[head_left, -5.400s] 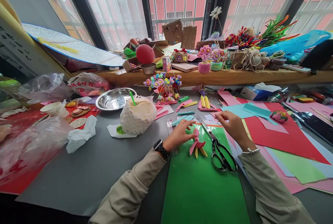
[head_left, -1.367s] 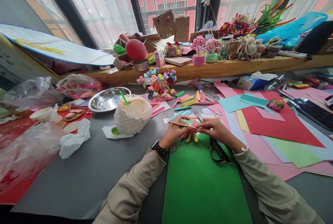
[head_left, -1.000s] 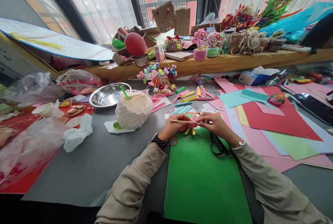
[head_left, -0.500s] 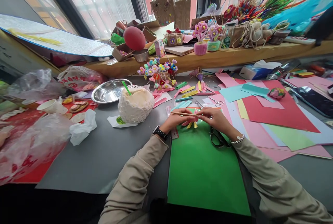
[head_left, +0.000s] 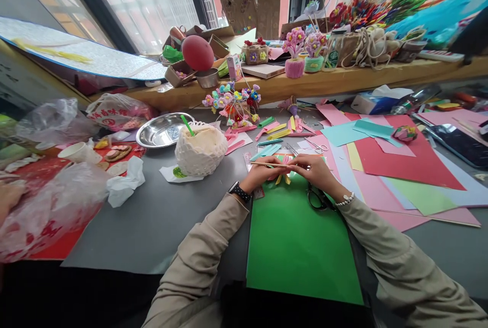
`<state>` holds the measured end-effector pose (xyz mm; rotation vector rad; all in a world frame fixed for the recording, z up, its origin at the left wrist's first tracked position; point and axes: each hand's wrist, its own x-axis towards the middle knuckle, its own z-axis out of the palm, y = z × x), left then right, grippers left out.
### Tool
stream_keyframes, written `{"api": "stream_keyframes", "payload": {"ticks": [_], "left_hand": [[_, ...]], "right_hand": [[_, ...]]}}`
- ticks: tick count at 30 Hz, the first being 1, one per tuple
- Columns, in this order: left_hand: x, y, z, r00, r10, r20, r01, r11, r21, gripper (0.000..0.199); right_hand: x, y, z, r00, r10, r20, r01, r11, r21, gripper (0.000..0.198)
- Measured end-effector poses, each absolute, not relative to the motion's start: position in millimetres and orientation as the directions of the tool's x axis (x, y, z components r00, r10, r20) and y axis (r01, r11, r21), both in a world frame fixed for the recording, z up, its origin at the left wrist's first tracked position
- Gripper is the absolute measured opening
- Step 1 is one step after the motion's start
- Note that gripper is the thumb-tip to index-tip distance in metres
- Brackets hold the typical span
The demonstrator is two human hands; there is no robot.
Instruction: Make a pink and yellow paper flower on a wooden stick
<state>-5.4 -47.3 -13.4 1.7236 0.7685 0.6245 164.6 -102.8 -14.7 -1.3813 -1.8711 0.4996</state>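
My left hand (head_left: 263, 173) is closed on a thin wooden stick (head_left: 263, 164), which points left across my fingers. The fingertips of my right hand (head_left: 315, 171) pinch together at the stick's other end, touching my left fingers. Just under both hands is a pink and yellow paper-strip flower (head_left: 282, 179), partly hidden by my fingers; whether I grip it too is unclear. Below them lies a green sheet (head_left: 301, 246). Black-handled scissors (head_left: 319, 199) rest beside my right wrist, their blades partly covered by that hand.
Cut paper strips (head_left: 278, 133) and small scissors (head_left: 319, 147) lie beyond my hands. To the left stand a foam-netted coconut (head_left: 201, 151) with a green straw and a metal plate (head_left: 147, 132). Coloured sheets (head_left: 415, 160) spread rightward. A person's hand (head_left: 9, 198) shows at the left edge.
My right fingers have drawn in against my left fingers at the stick. The stick stays in nearly the same place, and the whole view has shifted slightly.
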Motion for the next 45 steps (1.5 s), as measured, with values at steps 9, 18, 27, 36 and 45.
{"api": "stream_keyframes", "payload": {"ticks": [9,18,27,36,45], "left_hand": [[-4.0,-46.4,-11.3,0.596,0.8,0.062,0.211,-0.231,0.95,0.022],[-2.7,-50.5,-13.3,0.556,0.822,0.124,0.138,-0.239,0.961,0.023],[-2.5,-51.9,-14.4,0.567,0.807,0.162,0.111,-0.27,0.956,0.023],[-3.1,-49.3,-14.1,0.603,0.795,0.057,0.099,-0.145,0.984,0.026],[-4.2,-50.1,-13.8,0.629,0.773,0.078,0.132,-0.205,0.97,0.028]], "right_hand": [[163.0,-103.8,-14.9,-0.124,0.909,0.399,0.655,0.377,-0.655,0.023],[162.3,-104.7,-13.6,-0.13,0.885,0.447,0.678,0.409,-0.611,0.026],[168.8,-101.6,-11.8,-0.158,0.907,0.389,0.605,0.401,-0.688,0.022],[165.6,-104.4,-15.8,-0.143,0.847,0.512,0.645,0.472,-0.601,0.014],[166.4,-105.6,-11.0,-0.124,0.898,0.423,0.554,0.416,-0.721,0.018]]}}
